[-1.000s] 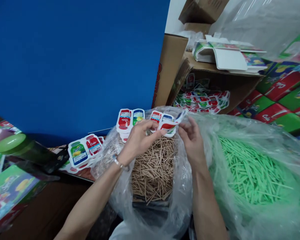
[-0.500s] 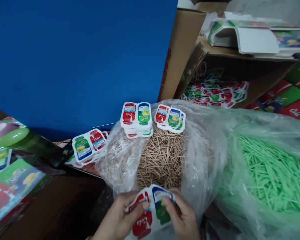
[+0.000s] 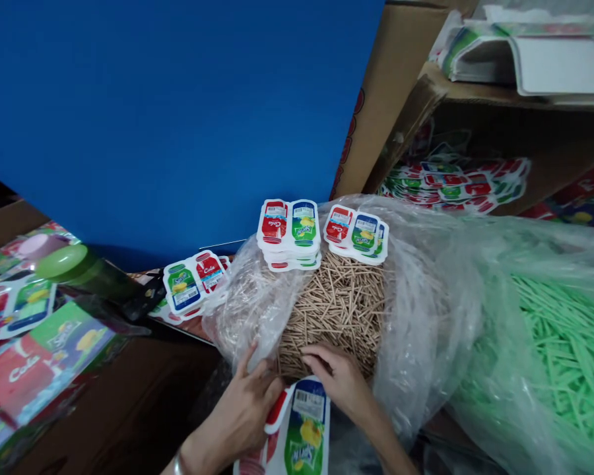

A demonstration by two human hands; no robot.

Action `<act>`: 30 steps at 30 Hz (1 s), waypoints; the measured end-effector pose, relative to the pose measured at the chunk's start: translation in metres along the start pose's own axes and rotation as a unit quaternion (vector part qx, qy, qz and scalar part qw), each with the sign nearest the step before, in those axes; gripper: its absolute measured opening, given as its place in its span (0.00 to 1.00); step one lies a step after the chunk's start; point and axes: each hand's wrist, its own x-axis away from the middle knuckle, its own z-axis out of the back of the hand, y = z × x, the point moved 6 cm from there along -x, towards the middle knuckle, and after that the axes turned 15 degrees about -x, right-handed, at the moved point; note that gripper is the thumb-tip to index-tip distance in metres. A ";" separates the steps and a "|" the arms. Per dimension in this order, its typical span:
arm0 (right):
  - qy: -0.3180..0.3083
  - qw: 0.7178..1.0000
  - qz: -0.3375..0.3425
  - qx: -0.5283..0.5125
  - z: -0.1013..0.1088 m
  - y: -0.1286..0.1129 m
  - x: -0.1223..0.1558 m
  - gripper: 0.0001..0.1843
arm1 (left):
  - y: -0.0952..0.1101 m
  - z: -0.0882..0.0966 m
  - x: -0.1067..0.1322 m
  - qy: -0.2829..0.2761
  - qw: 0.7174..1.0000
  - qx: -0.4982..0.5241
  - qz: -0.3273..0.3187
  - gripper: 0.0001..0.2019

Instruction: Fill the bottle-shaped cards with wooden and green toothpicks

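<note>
My left hand (image 3: 245,406) holds a printed card (image 3: 303,429) with a red cola bottle and a green-and-blue soda bottle on it, low in the middle of the view. My right hand (image 3: 340,380) reaches over the card's top edge, its fingertips in the near edge of a heap of thin brown sticks (image 3: 339,307) in a clear plastic bag (image 3: 416,290). Whether these fingers pinch any sticks I cannot make out. Two stacks of the same cards (image 3: 290,231) (image 3: 359,234) rest on the far side of the sticks.
A second clear bag of green sticks (image 3: 569,356) lies at the right. More cards (image 3: 194,284) lie left of the bag, with printed sheets (image 3: 30,363) and a green lid (image 3: 62,260) further left. A cardboard box (image 3: 455,178) with cards stands behind, beside a blue panel (image 3: 168,112).
Both hands took a card from the far stack and drew it back toward me. The right hand has since let go of the card and moved onto the brown sticks.
</note>
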 end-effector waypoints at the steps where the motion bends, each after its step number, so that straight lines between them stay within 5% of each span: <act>1: -0.011 0.999 0.017 0.032 -0.004 -0.005 -0.003 0.10 | -0.003 0.004 0.003 0.017 1.000 0.008 0.002 0.11; 7: -0.099 0.965 0.120 0.212 -0.029 -0.026 -0.021 0.09 | -0.012 0.031 0.019 0.105 0.993 0.048 0.023 0.12; 11: -0.138 0.949 0.071 0.275 -0.021 -0.022 -0.017 0.08 | -0.008 0.038 0.017 0.117 0.989 0.085 0.009 0.11; 15: -0.181 0.938 -0.008 0.297 0.009 -0.005 0.024 0.07 | 0.007 0.034 0.004 0.107 0.985 0.135 -0.027 0.15; 19: -0.160 0.905 -0.050 0.392 0.037 0.017 0.077 0.08 | 0.034 0.022 -0.014 0.093 0.972 0.198 -0.089 0.13; 25: -0.107 0.868 -0.099 0.475 0.044 0.030 0.092 0.07 | 0.069 -0.006 -0.044 -0.069 0.979 0.156 -0.110 0.15; 30: -0.049 0.887 0.030 0.458 0.040 0.015 0.067 0.09 | 0.084 -0.027 -0.049 -0.139 0.977 0.122 -0.108 0.11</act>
